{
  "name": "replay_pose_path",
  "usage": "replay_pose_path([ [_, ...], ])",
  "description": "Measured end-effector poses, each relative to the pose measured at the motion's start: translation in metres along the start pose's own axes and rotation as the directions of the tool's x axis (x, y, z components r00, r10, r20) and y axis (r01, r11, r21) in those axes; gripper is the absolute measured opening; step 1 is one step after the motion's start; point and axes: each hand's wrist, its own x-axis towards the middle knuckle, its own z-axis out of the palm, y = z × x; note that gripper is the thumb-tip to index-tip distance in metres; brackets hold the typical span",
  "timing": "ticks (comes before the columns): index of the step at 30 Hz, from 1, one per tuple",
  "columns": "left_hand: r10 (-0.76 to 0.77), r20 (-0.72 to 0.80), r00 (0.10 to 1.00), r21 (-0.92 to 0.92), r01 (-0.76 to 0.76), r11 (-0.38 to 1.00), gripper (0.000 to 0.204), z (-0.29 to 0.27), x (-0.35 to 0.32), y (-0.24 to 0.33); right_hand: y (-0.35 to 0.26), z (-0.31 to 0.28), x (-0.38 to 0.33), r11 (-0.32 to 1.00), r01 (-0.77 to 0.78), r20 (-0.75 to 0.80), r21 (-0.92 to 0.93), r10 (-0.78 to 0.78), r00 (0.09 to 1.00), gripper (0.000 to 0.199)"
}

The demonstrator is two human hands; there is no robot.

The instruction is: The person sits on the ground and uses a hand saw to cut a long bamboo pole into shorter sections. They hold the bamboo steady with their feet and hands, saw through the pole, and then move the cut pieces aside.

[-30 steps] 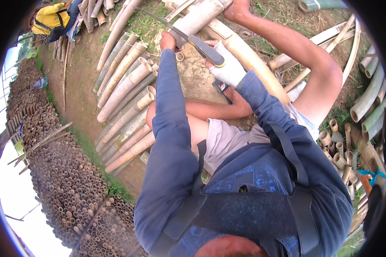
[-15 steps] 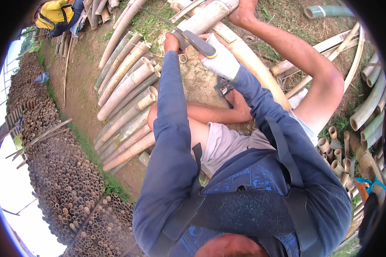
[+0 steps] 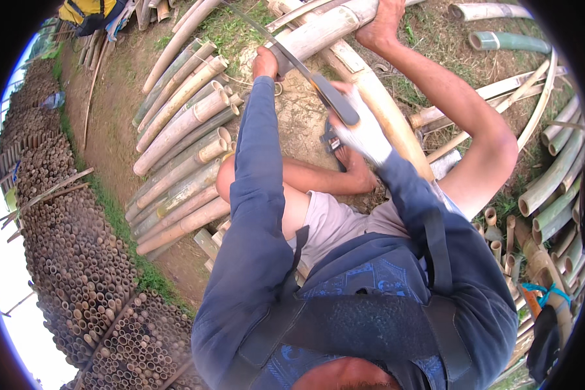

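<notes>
My left hand (image 3: 265,63) is closed around a pale bamboo pole (image 3: 325,29) that lies across the ground in front of me. My right hand (image 3: 364,133), in a white glove, grips the dark handle of a long knife (image 3: 331,97). The blade (image 3: 266,36) rests slanting on the pole close to my left hand. My bare foot (image 3: 385,23) presses on the same pole further right. I sit on the ground with my other leg (image 3: 318,179) folded under me.
A row of cut bamboo poles (image 3: 182,149) lies at my left. Stacks of short bamboo tubes (image 3: 78,260) fill the lower left. More poles and short cut pieces (image 3: 552,175) lie at the right. A yellow bag (image 3: 88,10) sits at the top left.
The knife and both hands have shifted slightly along the pole. My foot stays pressed on it.
</notes>
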Motion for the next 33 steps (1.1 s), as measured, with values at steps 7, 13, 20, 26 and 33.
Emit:
replay_pose_path([
  [7, -0.038, 0.044, 0.998, 0.015, 0.037, 0.999, 0.077, -0.004, 0.006, 0.003, 0.008, -0.005, -0.023, 0.982, 0.156, -0.025, -0.104, -0.16, 0.987, 0.054],
  [13, -0.005, 0.004, 1.0, 0.003, 0.005, 1.0, 0.081, -0.001, 0.003, -0.006, -0.05, -0.056, -0.174, 0.983, -0.048, -0.06, -0.177, 0.038, 0.997, 0.061],
  [20, 0.039, 0.028, 0.999, -0.006, -0.039, 0.999, 0.079, 0.0, -0.003, 0.006, -0.006, 0.02, 0.054, 0.994, 0.068, -0.048, 0.081, -0.065, 0.997, 0.051],
  [26, -0.013, 0.058, 0.998, 0.056, 0.009, 0.998, 0.075, -0.003, 0.005, 0.004, 0.005, -0.013, -0.069, 0.994, 0.083, -0.087, -0.073, -0.089, 0.992, 0.06],
  [33, -0.03, 0.015, 0.999, 0.021, 0.029, 0.999, 0.078, -0.001, -0.003, 0.002, -0.031, -0.049, -0.128, 0.963, 0.119, -0.028, -0.243, -0.13, 0.991, 0.057],
])
